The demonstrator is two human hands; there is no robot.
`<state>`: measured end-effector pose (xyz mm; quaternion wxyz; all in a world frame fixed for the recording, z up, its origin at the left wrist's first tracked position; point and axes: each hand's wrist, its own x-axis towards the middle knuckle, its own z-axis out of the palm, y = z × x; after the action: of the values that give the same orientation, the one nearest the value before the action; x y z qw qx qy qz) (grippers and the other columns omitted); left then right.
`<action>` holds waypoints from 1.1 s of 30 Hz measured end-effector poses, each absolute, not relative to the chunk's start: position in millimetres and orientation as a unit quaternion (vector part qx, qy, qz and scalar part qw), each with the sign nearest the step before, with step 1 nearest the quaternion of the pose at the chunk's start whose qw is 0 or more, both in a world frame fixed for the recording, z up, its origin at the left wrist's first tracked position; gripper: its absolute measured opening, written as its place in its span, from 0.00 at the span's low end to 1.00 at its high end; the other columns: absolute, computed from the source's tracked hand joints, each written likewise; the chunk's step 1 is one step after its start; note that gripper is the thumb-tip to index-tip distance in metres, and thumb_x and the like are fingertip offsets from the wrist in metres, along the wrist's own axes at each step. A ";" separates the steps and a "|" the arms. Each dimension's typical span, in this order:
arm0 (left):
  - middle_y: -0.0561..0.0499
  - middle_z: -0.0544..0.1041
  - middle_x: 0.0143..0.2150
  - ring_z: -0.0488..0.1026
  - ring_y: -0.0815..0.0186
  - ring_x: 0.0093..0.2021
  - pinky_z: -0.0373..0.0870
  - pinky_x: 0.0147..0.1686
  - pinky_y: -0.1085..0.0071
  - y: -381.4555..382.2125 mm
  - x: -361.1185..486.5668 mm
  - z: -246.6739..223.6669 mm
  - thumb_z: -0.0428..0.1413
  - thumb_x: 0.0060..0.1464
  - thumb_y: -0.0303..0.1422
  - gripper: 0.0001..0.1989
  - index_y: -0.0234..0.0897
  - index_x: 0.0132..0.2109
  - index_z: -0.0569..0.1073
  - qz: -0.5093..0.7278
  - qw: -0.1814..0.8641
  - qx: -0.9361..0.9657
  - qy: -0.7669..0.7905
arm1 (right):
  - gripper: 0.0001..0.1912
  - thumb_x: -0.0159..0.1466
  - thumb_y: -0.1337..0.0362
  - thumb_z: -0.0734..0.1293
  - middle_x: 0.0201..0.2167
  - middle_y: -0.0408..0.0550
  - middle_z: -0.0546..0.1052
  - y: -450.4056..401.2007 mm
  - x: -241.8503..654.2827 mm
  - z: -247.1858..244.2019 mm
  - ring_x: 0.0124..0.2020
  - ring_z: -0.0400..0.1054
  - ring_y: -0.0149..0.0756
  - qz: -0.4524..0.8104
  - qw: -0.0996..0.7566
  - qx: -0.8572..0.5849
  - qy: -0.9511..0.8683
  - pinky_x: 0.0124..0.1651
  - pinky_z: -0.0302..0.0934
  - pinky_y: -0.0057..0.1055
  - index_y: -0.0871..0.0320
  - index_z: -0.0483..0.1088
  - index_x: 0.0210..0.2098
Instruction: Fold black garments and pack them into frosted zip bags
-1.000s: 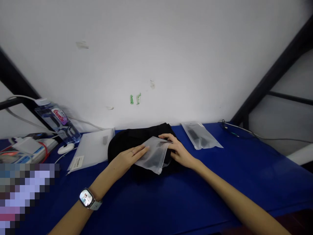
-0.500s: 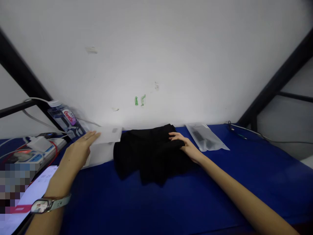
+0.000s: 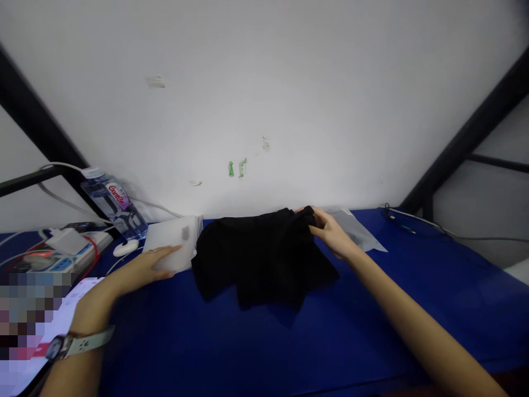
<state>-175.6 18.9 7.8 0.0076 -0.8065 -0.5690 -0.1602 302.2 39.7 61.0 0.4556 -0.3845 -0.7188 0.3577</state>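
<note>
A crumpled black cloth garment (image 3: 260, 259) lies on the blue table in the middle of the view. My right hand (image 3: 328, 231) is shut on its far top corner, gathering the fabric up. My left hand (image 3: 142, 270) lies flat with its fingertips on the lower edge of a white frosted plastic bag (image 3: 173, 240), just left of the cloth. Behind my right hand, a second frosted bag (image 3: 355, 229) with something dark inside is partly hidden by my hand and the cloth.
A water bottle (image 3: 113, 201) lies at the back left, near a white mouse (image 3: 125, 248) and a power strip (image 3: 70, 248) with a charger. Papers lie at the lower left. Cables (image 3: 409, 225) run along the blue table (image 3: 433, 286) at the back right, against a white wall.
My right hand has closed on the cloth's far corner and raised it. My left hand has slid back and down from the bag's far edge to its near edge.
</note>
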 end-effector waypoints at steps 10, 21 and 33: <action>0.51 0.65 0.65 0.63 0.57 0.63 0.59 0.63 0.59 3.8 -82.9 70.7 0.47 0.60 0.48 0.27 0.47 0.64 0.61 -0.200 -0.108 -0.830 -0.509 | 0.23 0.56 0.80 0.59 0.48 0.46 0.72 32.7 247.4 121.1 0.54 0.63 0.40 0.171 0.127 -0.197 -0.957 0.60 0.51 0.47 0.52 0.73 0.42; 0.49 0.69 0.61 0.63 0.60 0.62 0.60 0.62 0.57 0.1 -37.2 44.8 0.49 0.62 0.39 0.19 0.45 0.58 0.68 -0.217 -0.141 -0.864 -0.432 | 0.32 0.58 0.78 0.61 0.49 0.50 0.71 28.9 226.4 55.1 0.48 0.66 0.38 0.209 0.171 -0.276 -0.922 0.53 0.60 0.40 0.54 0.59 0.61; 0.50 0.60 0.67 0.50 0.48 0.69 0.42 0.63 0.36 -17.2 6.8 31.6 0.58 0.53 0.49 0.31 0.54 0.63 0.62 -0.135 -0.059 -0.928 -0.341 | 0.19 0.54 0.68 0.68 0.45 0.47 0.70 17.0 334.4 66.6 0.47 0.62 0.42 0.248 0.060 -0.402 -0.879 0.53 0.57 0.43 0.54 0.68 0.46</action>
<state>6.8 -17.2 31.6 -0.0593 -0.9283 -0.3414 -0.1352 334.4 17.0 66.6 0.0598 -0.4021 -0.8794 0.2477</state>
